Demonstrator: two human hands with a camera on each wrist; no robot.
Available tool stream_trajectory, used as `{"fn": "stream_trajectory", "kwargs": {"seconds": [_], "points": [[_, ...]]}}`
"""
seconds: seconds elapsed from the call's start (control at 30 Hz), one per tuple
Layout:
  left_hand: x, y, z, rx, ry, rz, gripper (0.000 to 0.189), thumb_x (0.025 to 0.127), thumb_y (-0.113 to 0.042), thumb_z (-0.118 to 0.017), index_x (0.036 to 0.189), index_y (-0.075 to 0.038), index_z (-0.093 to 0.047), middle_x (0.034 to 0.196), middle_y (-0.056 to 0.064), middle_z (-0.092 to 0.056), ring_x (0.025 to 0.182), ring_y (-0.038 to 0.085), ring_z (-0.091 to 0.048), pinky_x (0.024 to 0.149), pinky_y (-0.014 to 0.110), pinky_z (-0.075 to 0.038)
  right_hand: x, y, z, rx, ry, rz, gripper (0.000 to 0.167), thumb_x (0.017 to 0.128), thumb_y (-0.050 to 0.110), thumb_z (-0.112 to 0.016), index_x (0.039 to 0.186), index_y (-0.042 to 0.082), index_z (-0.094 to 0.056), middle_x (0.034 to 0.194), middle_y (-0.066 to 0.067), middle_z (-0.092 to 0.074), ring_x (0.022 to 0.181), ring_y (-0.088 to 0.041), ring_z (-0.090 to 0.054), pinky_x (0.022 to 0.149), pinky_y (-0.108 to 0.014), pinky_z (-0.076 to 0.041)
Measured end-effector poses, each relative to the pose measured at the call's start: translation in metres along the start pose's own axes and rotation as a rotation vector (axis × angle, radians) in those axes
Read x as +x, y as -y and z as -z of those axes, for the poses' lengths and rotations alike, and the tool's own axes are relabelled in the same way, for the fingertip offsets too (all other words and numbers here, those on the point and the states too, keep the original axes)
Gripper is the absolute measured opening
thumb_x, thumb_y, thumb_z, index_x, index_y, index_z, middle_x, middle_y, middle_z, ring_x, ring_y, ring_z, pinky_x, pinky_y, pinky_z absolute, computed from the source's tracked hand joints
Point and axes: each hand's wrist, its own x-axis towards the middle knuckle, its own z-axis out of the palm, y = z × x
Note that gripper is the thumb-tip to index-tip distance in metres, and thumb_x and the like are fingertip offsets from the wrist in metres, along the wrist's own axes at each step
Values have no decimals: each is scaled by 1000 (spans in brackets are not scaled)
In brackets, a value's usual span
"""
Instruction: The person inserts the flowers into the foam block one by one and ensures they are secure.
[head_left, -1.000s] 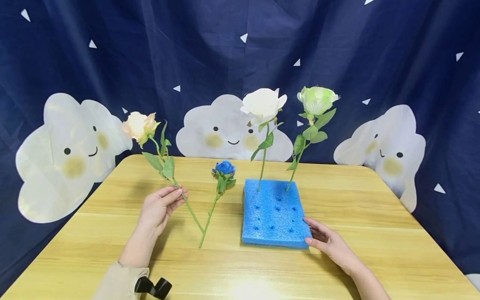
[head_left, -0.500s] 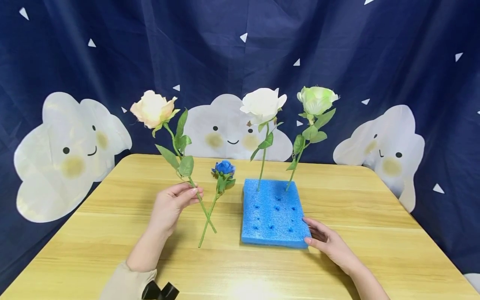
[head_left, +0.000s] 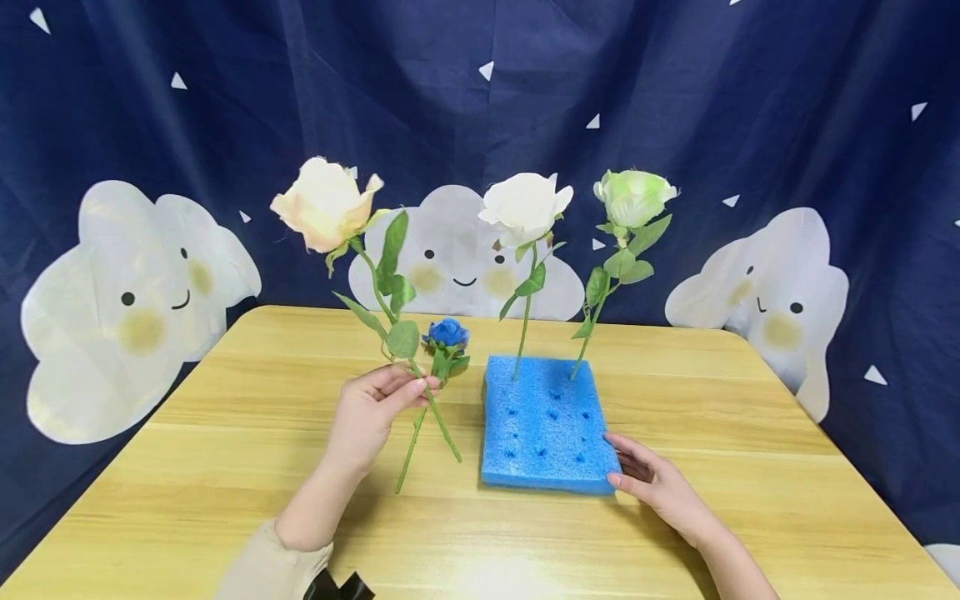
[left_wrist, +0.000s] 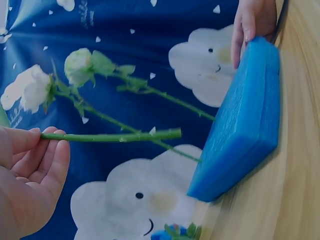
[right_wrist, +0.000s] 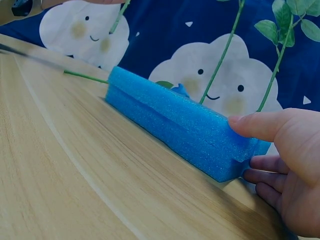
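Note:
My left hand [head_left: 375,417] pinches the green stem of a cream-peach artificial rose [head_left: 326,204], its bloom up and leaning left. In the left wrist view, the stem's cut end [left_wrist: 172,133] points toward the blue foam block [head_left: 547,462]. My right hand [head_left: 667,492] holds the block's near right corner, thumb at the upper edge and fingers along the side. A white rose [head_left: 528,208] and a pale green rose [head_left: 633,200] stand in the block's far edge. A short blue rose [head_left: 447,333] lies on the table, partly behind my left hand.
Several small holes [head_left: 552,414] dot the foam's top. The wooden table [head_left: 750,417] carries everything, and a dark blue curtain [head_left: 420,83] with cloud faces hangs behind it. A black wrist mount [head_left: 341,587] sits at my left sleeve.
My left hand has carried the cream-peach rose rightward, and its bloom has risen. The stem's lower end has moved right across the blue rose's stem toward the foam. My right hand stays put.

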Motion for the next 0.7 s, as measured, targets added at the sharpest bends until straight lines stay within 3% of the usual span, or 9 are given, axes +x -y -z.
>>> {"fn": "stream_trajectory", "kwargs": {"seconds": [0.13,0.37,0.57,0.7], "points": [[0,-1,-9,20,49,-33,14,85,7,-60,92,19,-61,84,6,-71,79,16,-67,70,30,-56,0,0,1,3,4,-2,59,90,17,-61,141,2,-35,143,-22,-34,128,-40,-34,90,-9,-36],[0,2,-26,62,149,-61,12,84,6,-62,91,15,-65,87,25,-66,82,13,-67,76,31,-55,0,0,0,17,14,0,59,91,16,-61,141,1,-34,144,-22,-33,128,-40,-34,90,-10,-37],[1,5,-42,119,212,-6,14,84,2,-64,94,10,-67,90,20,-68,82,23,-68,74,34,-55,1,-1,0,4,4,5,58,90,15,-62,141,2,-36,142,-22,-35,126,-40,-36,90,-11,-37],[4,7,-54,142,273,-11,13,84,1,-63,95,8,-68,90,17,-69,82,24,-67,74,32,-55,0,-1,0,-8,-5,-1,58,90,16,-62,141,2,-37,141,-22,-36,126,-40,-37,91,-13,-38]]}}
